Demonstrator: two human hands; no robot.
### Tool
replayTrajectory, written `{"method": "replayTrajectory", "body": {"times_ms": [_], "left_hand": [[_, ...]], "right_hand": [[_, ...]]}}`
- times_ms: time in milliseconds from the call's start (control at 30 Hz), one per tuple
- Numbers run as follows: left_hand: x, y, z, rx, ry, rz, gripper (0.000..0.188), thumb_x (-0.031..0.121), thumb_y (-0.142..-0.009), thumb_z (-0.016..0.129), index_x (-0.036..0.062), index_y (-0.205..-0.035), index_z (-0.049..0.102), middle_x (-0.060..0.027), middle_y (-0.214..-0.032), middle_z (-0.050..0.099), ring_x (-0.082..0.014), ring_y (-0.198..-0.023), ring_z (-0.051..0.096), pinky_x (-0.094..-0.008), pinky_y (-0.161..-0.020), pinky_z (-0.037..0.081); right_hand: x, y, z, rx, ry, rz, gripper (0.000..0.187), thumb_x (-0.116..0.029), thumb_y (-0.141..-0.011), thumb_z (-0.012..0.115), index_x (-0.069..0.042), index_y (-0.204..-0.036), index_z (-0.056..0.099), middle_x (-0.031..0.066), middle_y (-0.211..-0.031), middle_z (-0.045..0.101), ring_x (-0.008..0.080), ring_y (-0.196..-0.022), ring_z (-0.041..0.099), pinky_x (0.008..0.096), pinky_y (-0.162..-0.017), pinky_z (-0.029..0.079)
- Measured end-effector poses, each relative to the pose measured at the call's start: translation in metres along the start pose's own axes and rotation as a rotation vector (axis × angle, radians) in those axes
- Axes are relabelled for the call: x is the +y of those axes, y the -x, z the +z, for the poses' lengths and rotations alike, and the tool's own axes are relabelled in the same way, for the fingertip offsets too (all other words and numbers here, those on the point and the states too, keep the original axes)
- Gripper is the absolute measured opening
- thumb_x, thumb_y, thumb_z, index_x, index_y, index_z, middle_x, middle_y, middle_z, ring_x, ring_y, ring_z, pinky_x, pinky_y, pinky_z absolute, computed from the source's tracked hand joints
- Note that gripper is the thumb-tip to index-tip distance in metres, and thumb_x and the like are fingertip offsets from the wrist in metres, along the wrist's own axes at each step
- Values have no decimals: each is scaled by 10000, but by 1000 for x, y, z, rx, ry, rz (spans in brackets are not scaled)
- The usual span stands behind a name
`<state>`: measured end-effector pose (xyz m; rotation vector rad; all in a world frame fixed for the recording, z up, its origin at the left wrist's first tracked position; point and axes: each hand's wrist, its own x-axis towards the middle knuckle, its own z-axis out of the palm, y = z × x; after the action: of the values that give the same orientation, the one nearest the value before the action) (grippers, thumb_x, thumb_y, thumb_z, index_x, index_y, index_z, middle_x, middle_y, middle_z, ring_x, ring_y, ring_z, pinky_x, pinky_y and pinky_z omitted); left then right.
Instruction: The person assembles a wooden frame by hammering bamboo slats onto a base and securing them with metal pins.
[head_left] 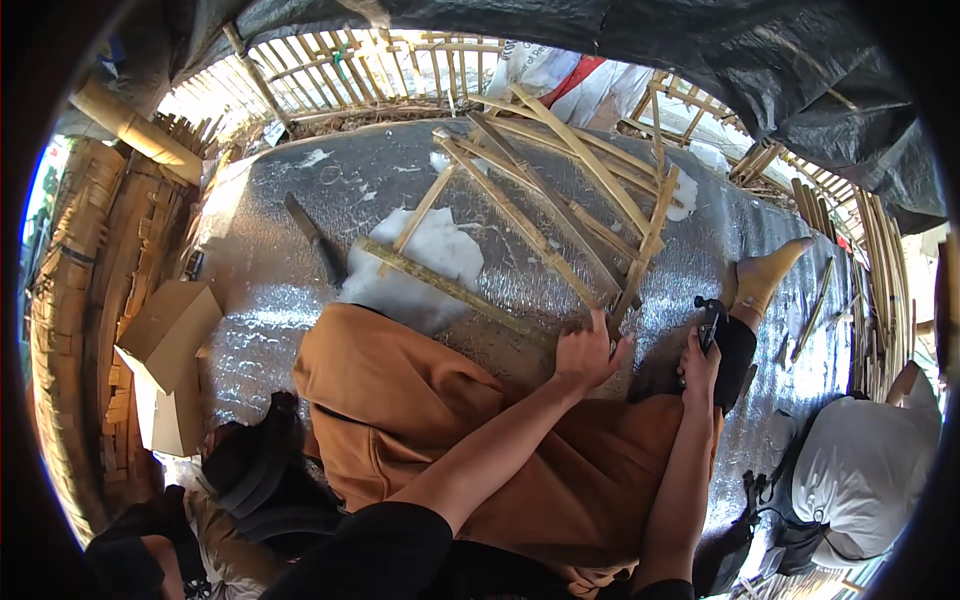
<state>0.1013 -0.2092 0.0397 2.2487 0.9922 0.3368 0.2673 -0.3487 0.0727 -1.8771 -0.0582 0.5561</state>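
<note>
My left hand (587,355) is at the near end of a bamboo frame (520,218) made of crossed, split strips. Its thumb stands apart from the raised index finger, and nothing shows between them; the other fingers are partly hidden. A hammer (711,312) with a dark head is gripped in my right hand (699,362), head upward, beside my bent leg. To the left of my left hand, a greenish bamboo stick (440,283) lies slantwise across a white patch (445,245) on the silvery sheet. Further left rests a knife (318,243) with a dark handle.
A cardboard box (172,345) stands at the left by a woven bamboo wall (85,300). Dark bags (265,475) lie at lower left, a pale stuffed sack (855,470) at lower right. My socked foot (768,272) rests on the sheet. Black plastic (700,50) hangs overhead.
</note>
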Motion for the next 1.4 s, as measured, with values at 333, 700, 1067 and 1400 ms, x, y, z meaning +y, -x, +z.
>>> {"method": "replayTrajectory", "body": {"times_ms": [333, 700, 1067, 1400], "left_hand": [[1, -1, 9, -330, -21, 41, 513, 256, -902, 652, 34, -1245, 342, -258, -848, 712, -434, -807, 713, -516, -708, 571], [37, 0, -49, -276, 45, -31, 559, 102, -746, 683, 7, -1189, 355, -242, -798, 694, -431, -768, 707, -500, -701, 583], [66, -42, -213, -153, 418, 36, 496, 100, -686, 782, -6, -1070, 486, -130, -849, 609, -229, -646, 639, -379, -597, 526], [79, -62, -362, -325, 700, -75, 468, 59, -768, 789, -26, -1140, 517, -32, -768, 563, -101, -606, 547, -252, -509, 457]], "right_hand": [[9, -12, -7, 0, -20, 47, 253, -347, -993, 668, -141, -948, 528, -77, -625, 414, 36, -485, 391, 237, -423, 304], [15, -8, -9, 39, -184, 29, 281, -359, -985, 677, -175, -873, 498, -83, -623, 396, 42, -496, 387, 248, -448, 317], [32, -23, -13, -100, -423, 94, 211, -293, -984, 680, -156, -916, 534, -69, -646, 422, 67, -494, 423, 270, -441, 383], [18, -13, -18, -158, -486, 161, 241, -382, -975, 686, -228, -878, 529, -96, -654, 420, 38, -513, 389, 238, -491, 358]]}}
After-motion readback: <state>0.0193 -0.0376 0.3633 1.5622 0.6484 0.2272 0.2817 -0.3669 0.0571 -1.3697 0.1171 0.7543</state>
